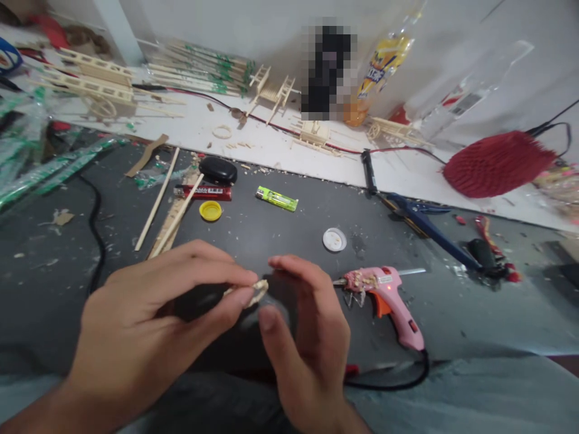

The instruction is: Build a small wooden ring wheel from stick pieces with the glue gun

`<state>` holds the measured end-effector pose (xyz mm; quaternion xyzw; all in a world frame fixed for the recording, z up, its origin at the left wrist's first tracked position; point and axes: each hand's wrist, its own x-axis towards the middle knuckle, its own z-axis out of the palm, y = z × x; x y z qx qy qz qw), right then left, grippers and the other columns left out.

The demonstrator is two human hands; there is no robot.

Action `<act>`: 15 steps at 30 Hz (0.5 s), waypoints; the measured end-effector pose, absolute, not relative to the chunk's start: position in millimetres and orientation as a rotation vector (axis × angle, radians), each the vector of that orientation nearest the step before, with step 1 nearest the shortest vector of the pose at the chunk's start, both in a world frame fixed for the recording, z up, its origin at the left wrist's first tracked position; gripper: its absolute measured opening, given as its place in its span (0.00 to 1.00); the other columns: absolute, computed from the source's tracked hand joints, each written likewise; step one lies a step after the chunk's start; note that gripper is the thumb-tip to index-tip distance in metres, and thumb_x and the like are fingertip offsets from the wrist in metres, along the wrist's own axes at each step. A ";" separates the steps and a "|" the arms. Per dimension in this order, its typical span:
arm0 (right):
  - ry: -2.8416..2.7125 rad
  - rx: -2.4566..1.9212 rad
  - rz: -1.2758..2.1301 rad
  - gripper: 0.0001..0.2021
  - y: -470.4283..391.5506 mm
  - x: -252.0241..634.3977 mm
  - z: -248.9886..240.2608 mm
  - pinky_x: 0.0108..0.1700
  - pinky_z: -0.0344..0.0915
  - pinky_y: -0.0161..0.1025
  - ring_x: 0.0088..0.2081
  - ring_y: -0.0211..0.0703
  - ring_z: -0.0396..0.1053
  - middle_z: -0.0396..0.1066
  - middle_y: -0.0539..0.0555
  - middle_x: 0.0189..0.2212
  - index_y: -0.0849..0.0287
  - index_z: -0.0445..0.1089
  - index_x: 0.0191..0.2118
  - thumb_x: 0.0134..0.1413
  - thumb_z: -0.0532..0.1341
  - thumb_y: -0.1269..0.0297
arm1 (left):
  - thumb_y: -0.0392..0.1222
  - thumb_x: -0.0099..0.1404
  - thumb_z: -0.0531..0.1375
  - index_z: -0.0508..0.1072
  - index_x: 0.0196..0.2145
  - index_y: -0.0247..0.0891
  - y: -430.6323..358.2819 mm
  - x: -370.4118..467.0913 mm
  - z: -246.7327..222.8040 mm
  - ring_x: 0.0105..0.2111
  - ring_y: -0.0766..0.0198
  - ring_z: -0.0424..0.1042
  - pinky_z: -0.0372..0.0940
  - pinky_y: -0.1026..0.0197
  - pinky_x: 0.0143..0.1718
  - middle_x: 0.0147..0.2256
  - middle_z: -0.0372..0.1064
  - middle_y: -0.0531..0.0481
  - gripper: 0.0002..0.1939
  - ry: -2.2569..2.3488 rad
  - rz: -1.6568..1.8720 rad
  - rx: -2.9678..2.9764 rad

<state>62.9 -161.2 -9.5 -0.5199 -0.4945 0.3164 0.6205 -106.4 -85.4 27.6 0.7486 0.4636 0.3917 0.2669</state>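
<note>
Ring of pale wood (263, 288) sits pinched in the left hand (136, 307), fingertips closed, probably leaving its rim exposed — the right hand (316, 328), half-curled at four o'clock, grips nothing visible; pink glue gun (392, 295) at three, perhaps for easy reach — one-o'clock bottle (384, 63) label: partly legible, maybe "KER"

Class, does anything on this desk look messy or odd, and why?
The pink glue gun looks fouled: pale bits cling around its front end, while its handle looks clean. Small scraps also litter the table.
</note>
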 end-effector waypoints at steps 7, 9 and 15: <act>-1.388 -1.870 0.166 0.11 -207.8 157.7 27.9 0.40 0.75 0.46 0.33 0.50 0.78 0.79 0.51 0.31 0.48 0.80 0.35 0.72 0.68 0.55 | 0.52 0.74 0.68 0.88 0.37 0.56 -61.0 -103.8 11.1 0.38 0.61 0.87 0.77 0.63 0.43 0.39 0.89 0.61 0.08 1.261 0.766 2.085; -1.431 -2.196 0.125 0.20 -213.7 199.7 27.9 0.33 0.69 0.47 0.28 0.51 0.73 0.78 0.53 0.27 0.50 0.83 0.36 0.70 0.67 0.39 | 0.53 0.74 0.67 0.89 0.39 0.57 -57.9 -103.0 6.2 0.41 0.59 0.88 0.77 0.62 0.42 0.42 0.90 0.59 0.09 1.279 0.710 2.077; -1.301 -2.481 0.285 0.34 -221.8 258.6 -4.6 0.38 0.71 0.53 0.35 0.59 0.79 0.85 0.61 0.41 0.55 0.84 0.52 0.62 0.64 0.29 | 0.54 0.73 0.66 0.89 0.44 0.53 -57.4 -102.9 1.1 0.39 0.55 0.89 0.77 0.60 0.34 0.43 0.91 0.55 0.11 1.327 0.709 2.055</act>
